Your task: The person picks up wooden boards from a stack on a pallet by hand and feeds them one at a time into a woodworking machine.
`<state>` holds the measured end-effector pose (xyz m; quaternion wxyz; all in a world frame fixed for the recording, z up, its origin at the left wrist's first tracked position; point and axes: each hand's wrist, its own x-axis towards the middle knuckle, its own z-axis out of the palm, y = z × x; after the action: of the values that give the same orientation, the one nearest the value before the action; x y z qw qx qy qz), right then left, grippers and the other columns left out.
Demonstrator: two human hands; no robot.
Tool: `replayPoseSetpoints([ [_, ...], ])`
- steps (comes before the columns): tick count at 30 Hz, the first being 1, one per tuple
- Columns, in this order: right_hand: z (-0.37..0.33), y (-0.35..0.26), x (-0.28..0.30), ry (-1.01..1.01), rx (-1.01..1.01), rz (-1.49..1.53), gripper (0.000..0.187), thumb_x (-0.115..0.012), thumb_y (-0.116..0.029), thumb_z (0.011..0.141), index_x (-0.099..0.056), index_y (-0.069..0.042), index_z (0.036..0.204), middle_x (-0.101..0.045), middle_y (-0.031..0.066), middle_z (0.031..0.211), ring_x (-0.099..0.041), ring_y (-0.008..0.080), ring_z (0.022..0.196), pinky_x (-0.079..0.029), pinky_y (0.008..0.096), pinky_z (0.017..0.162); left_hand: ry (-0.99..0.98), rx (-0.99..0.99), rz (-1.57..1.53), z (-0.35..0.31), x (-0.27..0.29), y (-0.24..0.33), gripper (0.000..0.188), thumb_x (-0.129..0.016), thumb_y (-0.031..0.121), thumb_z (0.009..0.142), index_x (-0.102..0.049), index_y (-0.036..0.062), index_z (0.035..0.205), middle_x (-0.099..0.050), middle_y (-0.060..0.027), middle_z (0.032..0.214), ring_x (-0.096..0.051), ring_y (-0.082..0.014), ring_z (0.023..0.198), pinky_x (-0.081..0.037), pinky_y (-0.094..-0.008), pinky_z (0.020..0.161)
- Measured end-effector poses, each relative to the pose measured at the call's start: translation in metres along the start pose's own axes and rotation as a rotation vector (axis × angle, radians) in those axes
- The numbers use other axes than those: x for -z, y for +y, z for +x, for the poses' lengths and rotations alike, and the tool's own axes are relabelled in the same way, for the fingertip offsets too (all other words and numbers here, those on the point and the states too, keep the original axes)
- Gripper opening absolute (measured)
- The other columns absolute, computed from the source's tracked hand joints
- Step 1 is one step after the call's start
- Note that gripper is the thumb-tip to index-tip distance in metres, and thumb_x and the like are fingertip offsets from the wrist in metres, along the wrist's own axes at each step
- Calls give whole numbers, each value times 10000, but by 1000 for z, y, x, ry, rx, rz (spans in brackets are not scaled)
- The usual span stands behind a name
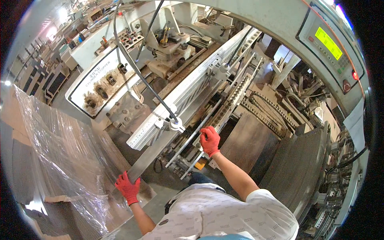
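Observation:
A long, narrow grey board (151, 159) runs slantwise beneath the white guide beam of a machine. Its near end meets my left hand (128, 189), which wears a red glove. Thumb and forefinger sit on either side of that end. My right hand (210, 141), also in a red glove, is curled closed over the near end of a slotted metal rail (225, 114). Whatever its fingers hold, if anything, is hidden. Between the hands, a white round clamp fitting (176, 125) with a black hose is fixed to the guide beam (192, 86).
Film-wrapped stacked panels (70, 148) stand at the left. Brown sheets (250, 138) and a large grey stack (294, 164) lie to the right. A control panel (330, 42) with a lit yellow-green screen is at upper right. A white switch plate (96, 86) faces me at left.

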<state>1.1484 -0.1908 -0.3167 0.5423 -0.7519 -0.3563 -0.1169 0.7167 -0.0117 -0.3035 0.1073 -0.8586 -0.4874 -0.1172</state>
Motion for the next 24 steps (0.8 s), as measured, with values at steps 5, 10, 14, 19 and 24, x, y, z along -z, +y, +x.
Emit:
replayPoseSetpoints([
  [5,3,-2,6,-10,-24,18,166,-662,-15,775,-671,-76,929,-630,106,907,-647,301,766,-522,358,674,-75,12,-7,12,17,10,812,-799,573,672,-548,140,1311,-619,-148,1193,-576,-345,1120,-397,-506,986],
  [10,2,-4,2,16,9,15,149,-645,-11,792,-669,-63,930,-627,103,899,-638,277,737,-513,329,655,63,-100,-97,17,5,17,790,-779,595,687,-560,143,1297,-620,-120,1160,-586,-333,1078,-418,-492,933],
  [14,-1,1,6,-10,-42,21,155,-667,-41,783,-672,-96,928,-626,92,901,-636,306,773,-517,374,664,15,-82,-48,32,16,52,753,-775,562,701,-567,137,1286,-617,-117,1141,-588,-332,1065,-422,-491,924],
  [19,-1,-4,6,0,-1,-8,145,-668,-61,781,-666,-107,918,-613,93,872,-639,322,782,-516,394,672,-95,-110,-241,45,16,66,695,-759,456,737,-538,116,1302,-609,-119,1145,-578,-332,1073,-422,-501,916],
  [24,2,-3,10,-82,-1,-80,122,-663,-92,804,-679,-110,923,-628,73,893,-653,307,816,-522,374,692,-209,-136,-258,67,17,88,693,-764,415,744,-519,108,1315,-598,-126,1185,-566,-345,1111,-424,-514,928],
])
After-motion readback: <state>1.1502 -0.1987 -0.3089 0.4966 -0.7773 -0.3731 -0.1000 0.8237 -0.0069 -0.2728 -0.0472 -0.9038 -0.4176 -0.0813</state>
